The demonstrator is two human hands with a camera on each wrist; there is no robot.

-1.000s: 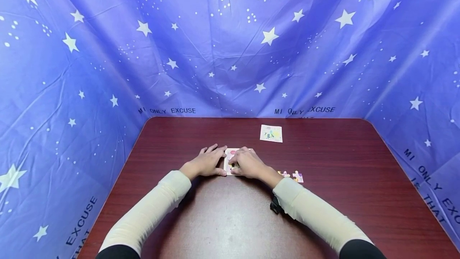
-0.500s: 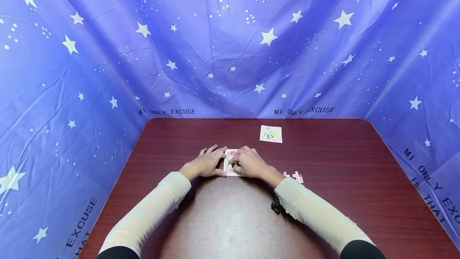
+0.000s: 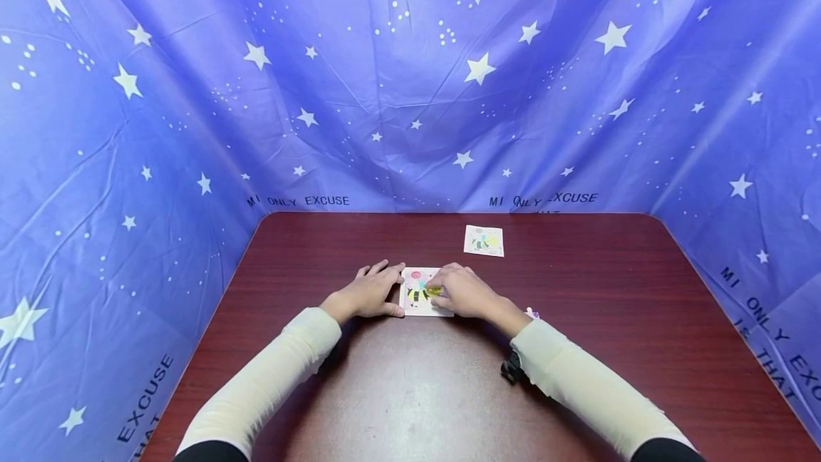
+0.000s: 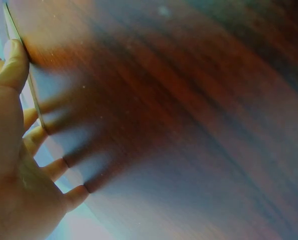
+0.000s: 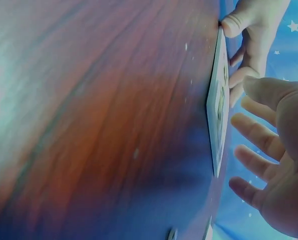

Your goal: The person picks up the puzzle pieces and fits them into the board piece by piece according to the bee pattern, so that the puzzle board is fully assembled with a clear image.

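A small square puzzle board [image 3: 412, 309] with a bee picture lies flat on the table between both hands. My left hand [image 3: 368, 292] touches its left edge, thumb at the near corner and fingers spread toward the far one. Over the board's right part is my right hand [image 3: 471, 292], hiding that side of the picture. In the right wrist view the right hand [image 5: 284, 155] has relaxed, slightly bent fingers above the board [image 5: 219, 100], with nothing visible between them. A loose puzzle piece [image 3: 532, 313] peeks out beside the right forearm, mostly hidden.
Farther back on the dark red wooden table [image 3: 596, 262] lies a square card [image 3: 484, 241] with a bee picture. A blue star-printed curtain [image 3: 410, 91] surrounds the table's back and sides. A small black device [image 3: 512, 368] sits under the right wrist.
My right hand has shifted right across the board, uncovering more of the bee. Its forearm now covers more of the loose puzzle pieces. My left hand stays in place.
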